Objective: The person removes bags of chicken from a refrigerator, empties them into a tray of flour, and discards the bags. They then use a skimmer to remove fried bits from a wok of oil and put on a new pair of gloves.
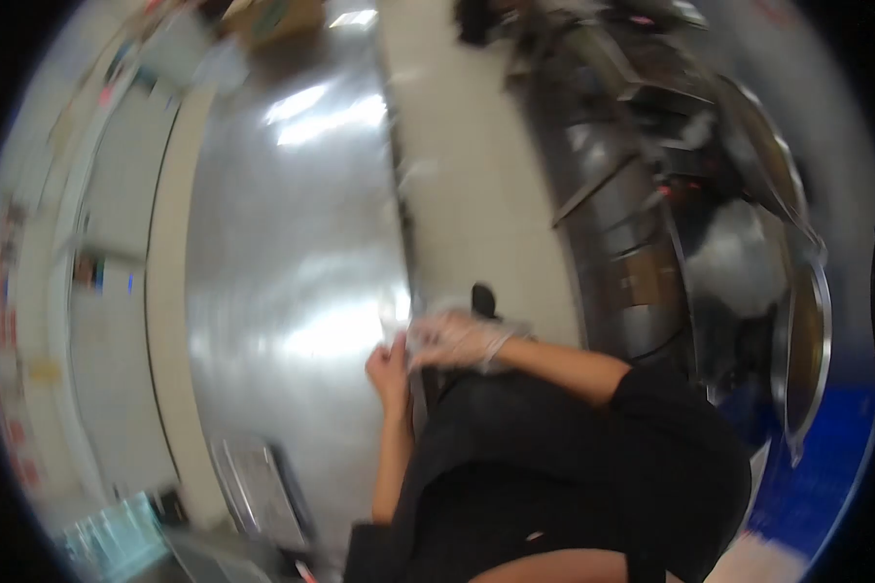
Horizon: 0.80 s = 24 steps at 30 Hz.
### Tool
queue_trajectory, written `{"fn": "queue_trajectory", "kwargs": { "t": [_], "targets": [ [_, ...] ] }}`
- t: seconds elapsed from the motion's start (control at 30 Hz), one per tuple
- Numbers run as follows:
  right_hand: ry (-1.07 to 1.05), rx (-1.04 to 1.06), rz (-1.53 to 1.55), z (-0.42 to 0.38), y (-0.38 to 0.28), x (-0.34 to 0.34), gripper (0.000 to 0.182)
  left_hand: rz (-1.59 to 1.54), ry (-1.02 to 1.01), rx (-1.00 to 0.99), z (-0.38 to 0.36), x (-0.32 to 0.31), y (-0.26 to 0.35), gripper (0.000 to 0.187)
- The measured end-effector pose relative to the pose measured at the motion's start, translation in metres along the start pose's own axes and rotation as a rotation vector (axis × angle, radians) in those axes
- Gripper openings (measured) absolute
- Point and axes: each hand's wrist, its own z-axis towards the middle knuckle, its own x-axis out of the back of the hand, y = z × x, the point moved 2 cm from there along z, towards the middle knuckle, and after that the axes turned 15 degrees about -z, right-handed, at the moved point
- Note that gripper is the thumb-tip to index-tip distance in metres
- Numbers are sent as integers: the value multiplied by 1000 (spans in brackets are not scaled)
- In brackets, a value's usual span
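My right hand wears a thin clear plastic glove that reaches to the wrist. Its blurred fingers point left, close against my left hand. That left hand is bare, with its fingers pinched together. A wisp of clear plastic film shows at its fingertips; whether it is a second glove or part of the first, I cannot make out. Both hands are in front of my body, by the edge of a long steel table.
A dark-framed metal tray lies on the table's near left part. A cardboard box stands at its far end. Tiled floor runs along the right, then a cooking line with large round metal pans. White cabinets stand at left.
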Motion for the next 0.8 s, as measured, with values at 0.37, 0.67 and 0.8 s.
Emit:
{"fn": "queue_trajectory", "kwargs": {
  "t": [0.37, 0.67, 0.8],
  "targets": [
    [325, -262, 32, -48, 61, 17, 25, 180, -494, -17, 22, -47, 10, 25],
    [556, -449, 205, -78, 86, 34, 8, 266, -817, -468, -4, -147, 46, 11],
    [549, -511, 126, -91, 105, 61, 8, 365, -752, -572, -4, -177, 46, 15]
  ]
}}
